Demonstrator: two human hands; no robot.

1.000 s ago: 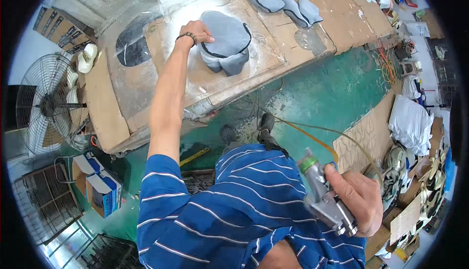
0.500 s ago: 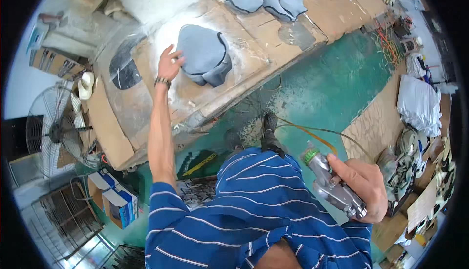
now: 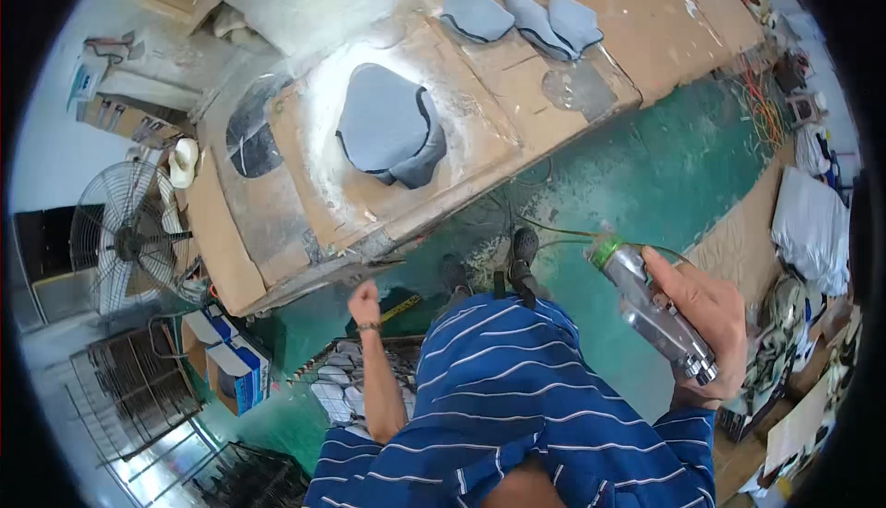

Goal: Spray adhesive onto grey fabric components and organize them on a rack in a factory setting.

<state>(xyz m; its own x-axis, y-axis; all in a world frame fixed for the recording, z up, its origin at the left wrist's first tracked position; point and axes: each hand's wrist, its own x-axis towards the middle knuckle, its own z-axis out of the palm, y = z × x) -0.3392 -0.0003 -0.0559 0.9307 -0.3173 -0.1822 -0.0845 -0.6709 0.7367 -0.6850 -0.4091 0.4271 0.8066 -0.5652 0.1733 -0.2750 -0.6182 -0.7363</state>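
My right hand [image 3: 706, 319] grips a metal spray gun [image 3: 651, 310] with a green cap, held out over the green floor at my right side. My left hand [image 3: 365, 303] is curled into a loose fist and hangs low beside my body, away from the bench, holding nothing that I can see. On the cardboard-covered workbench [image 3: 480, 130] lies a grey fabric piece [image 3: 388, 130] on a white, sprayed patch. Three more grey pieces [image 3: 526, 17] lie further back on the bench.
A standing fan [image 3: 129, 236] is at the left. A blue and white box [image 3: 231, 370] sits on the floor below it, beside a wire basket of pale pieces [image 3: 337, 388]. Cardboard, cables and bags crowd the right side [image 3: 812, 222]. A thin hose [image 3: 554, 231] runs over the floor.
My left hand has let go of the grey piece on the bench and dropped back down to my side. The spray gun stays in my right hand.
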